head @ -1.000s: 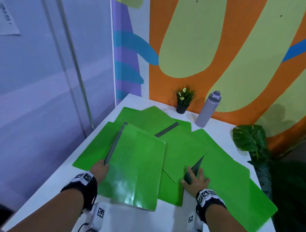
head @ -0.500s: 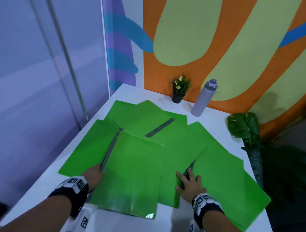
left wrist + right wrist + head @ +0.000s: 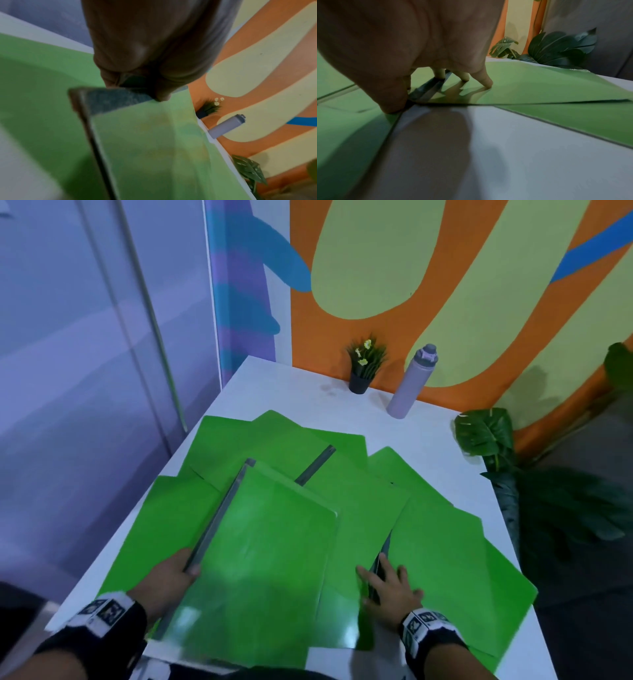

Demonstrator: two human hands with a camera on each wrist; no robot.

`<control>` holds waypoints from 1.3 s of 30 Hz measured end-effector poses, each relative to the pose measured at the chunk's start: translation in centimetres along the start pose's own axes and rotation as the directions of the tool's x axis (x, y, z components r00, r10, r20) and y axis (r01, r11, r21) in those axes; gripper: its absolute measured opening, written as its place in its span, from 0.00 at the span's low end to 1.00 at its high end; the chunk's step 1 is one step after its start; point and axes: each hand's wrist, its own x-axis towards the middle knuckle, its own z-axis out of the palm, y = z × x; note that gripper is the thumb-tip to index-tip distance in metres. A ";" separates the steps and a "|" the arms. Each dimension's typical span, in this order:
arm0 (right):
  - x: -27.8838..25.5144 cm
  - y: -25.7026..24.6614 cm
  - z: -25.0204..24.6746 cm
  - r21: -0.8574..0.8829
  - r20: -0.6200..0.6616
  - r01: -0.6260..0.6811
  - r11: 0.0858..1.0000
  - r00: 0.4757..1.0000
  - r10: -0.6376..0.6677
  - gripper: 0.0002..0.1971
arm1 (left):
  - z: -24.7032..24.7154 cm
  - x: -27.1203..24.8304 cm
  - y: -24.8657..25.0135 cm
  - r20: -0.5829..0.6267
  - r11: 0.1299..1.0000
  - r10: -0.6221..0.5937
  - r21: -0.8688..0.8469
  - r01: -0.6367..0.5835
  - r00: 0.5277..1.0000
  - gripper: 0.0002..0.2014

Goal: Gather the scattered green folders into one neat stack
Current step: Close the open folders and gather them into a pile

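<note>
Several green folders (image 3: 349,498) with dark grey spines lie fanned and overlapping on the white table (image 3: 301,388). The top folder (image 3: 263,563) is tilted and hangs over the near edge. My left hand (image 3: 190,566) grips its dark spine (image 3: 111,100), thumb on top. My right hand (image 3: 383,573) rests with spread, straight fingers on the rightmost folder (image 3: 452,563), across its spine. In the right wrist view the fingertips (image 3: 486,82) press down on that folder (image 3: 539,83).
A small potted plant (image 3: 363,368) and a grey bottle (image 3: 411,385) stand at the table's far edge against the painted wall. A large leafy plant (image 3: 486,436) stands off the right side. A glass wall runs along the left.
My left hand has drawn the top folder toward me, so it now hangs over the near edge. The right hand stays on the right folder's spine.
</note>
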 end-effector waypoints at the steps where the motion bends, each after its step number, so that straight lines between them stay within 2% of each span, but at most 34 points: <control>1: -0.1 -0.4 -0.4 0.004 -0.023 0.001 1.000 1.000 -0.001 0.31 | -0.3 0.0 0.4 -0.020 0.999 0.033 0.023 -0.032 0.999 0.06; 3: -0.2 -1.6 -1.3 0.088 -0.128 0.017 0.996 0.992 -0.005 0.31 | -1.0 0.2 1.6 -0.053 0.996 0.085 0.030 -0.083 0.995 0.05; 5: -0.4 -3.2 -2.5 0.330 -0.190 0.045 0.943 0.982 0.019 0.40 | -1.3 0.8 2.9 -0.074 0.992 0.127 -0.013 -0.128 0.989 0.06; 6: -0.6 -4.0 -3.2 0.507 -0.185 0.065 0.859 0.982 0.035 0.47 | -1.2 1.0 3.8 -0.085 0.988 0.146 -0.032 -0.149 0.986 0.06; 7: -0.8 -4.5 -3.8 0.691 -0.152 0.073 0.719 0.987 0.047 0.51 | -0.9 1.2 4.8 -0.097 0.984 0.163 -0.056 -0.169 0.982 0.05; 8: -1.1 -5.0 -4.4 0.830 -0.108 0.065 0.555 0.993 0.046 0.49 | -0.5 1.4 5.8 -0.101 0.980 0.171 -0.082 -0.180 0.980 0.05; 9: -1.4 -5.4 -5.1 0.916 -0.078 0.054 0.398 0.996 0.044 0.42 | 0.1 1.6 6.8 -0.103 0.976 0.177 -0.109 -0.188 0.979 0.06; 10: -1.7 -5.4 -5.6 0.956 -0.080 0.057 0.288 0.994 0.069 0.35 | 0.8 1.9 7.8 -0.099 0.972 0.186 -0.126 -0.198 0.977 0.07; 11: -2.0 -5.1 -6.1 0.973 -0.103 0.075 0.218 0.988 0.117 0.29 | 1.6 2.1 8.7 -0.088 0.970 0.184 -0.143 -0.195 0.979 0.09; 13: -2.2 -3.6 -6.8 0.977 -0.172 0.131 0.170 0.951 0.255 0.23 | 3.1 2.5 9.9 -0.026 0.970 0.141 -0.196 -0.143 0.990 0.16; 15: -2.2 -1.5 -6.7 0.973 -0.207 0.158 0.171 0.924 0.321 0.26 | 4.8 3.1 10.4 0.070 0.959 0.061 -0.280 -0.039 0.996 0.23; 17: -2.3 0.6 -6.4 0.968 -0.191 0.117 0.224 0.918 0.347 0.28 | 6.8 3.4 10.4 0.111 0.960 0.023 -0.280 0.009 0.994 0.24; 21: -1.6 4.3 -4.3 0.918 -0.139 -0.051 0.393 0.887 0.440 0.26 | 9.4 4.7 9.9 0.044 0.963 -0.091 -0.251 0.099 0.995 0.21; 23: -1.5 5.9 -3.4 0.890 -0.144 -0.091 0.446 0.873 0.466 0.26 | 9.8 5.7 9.5 -0.013 0.937 -0.141 -0.326 0.129 0.990 0.22; 25: -1.4 7.0 -2.7 0.889 -0.123 -0.117 0.443 0.871 0.476 0.25 | 10.2 6.9 9.4 -0.035 0.894 -0.143 -0.434 0.114 0.989 0.24; 28: -1.2 7.8 -2.0 0.914 -0.055 -0.148 0.378 0.877 0.478 0.21 | 10.7 8.5 9.8 -0.077 0.828 -0.158 -0.553 0.090 0.984 0.27; 30: -0.8 7.9 -2.0 0.911 -0.038 -0.166 0.378 0.878 0.478 0.19 | 10.7 9.5 9.8 -0.133 0.789 -0.244 -0.603 0.117 0.961 0.31; 31: -0.7 7.9 -2.1 0.904 -0.040 -0.172 0.393 0.878 0.477 0.19 | 10.6 9.9 9.8 -0.181 0.802 -0.282 -0.583 0.128 0.942 0.32; 33: -0.7 7.7 -2.1 0.890 -0.048 -0.176 0.420 0.880 0.472 0.19 | 10.3 10.3 10.0 -0.252 0.888 -0.300 -0.425 0.173 0.920 0.34; 35: -0.7 7.9 -1.9 0.884 -0.048 -0.180 0.431 0.883 0.468 0.18 | 10.2 10.3 10.4 -0.295 0.969 -0.234 -0.151 0.196 0.926 0.33; 37: -0.2 7.9 -1.1 0.857 -0.036 -0.201 0.475 0.896 0.443 0.18 | 10.5 10.8 9.8 -0.288 0.964 -0.147 0.173 0.202 0.946 0.33; 39: -0.7 8.3 -1.0 0.839 -0.057 -0.196 0.507 0.896 0.440 0.19 | 10.7 11.0 8.9 -0.200 0.902 -0.058 0.410 0.137 0.978 0.32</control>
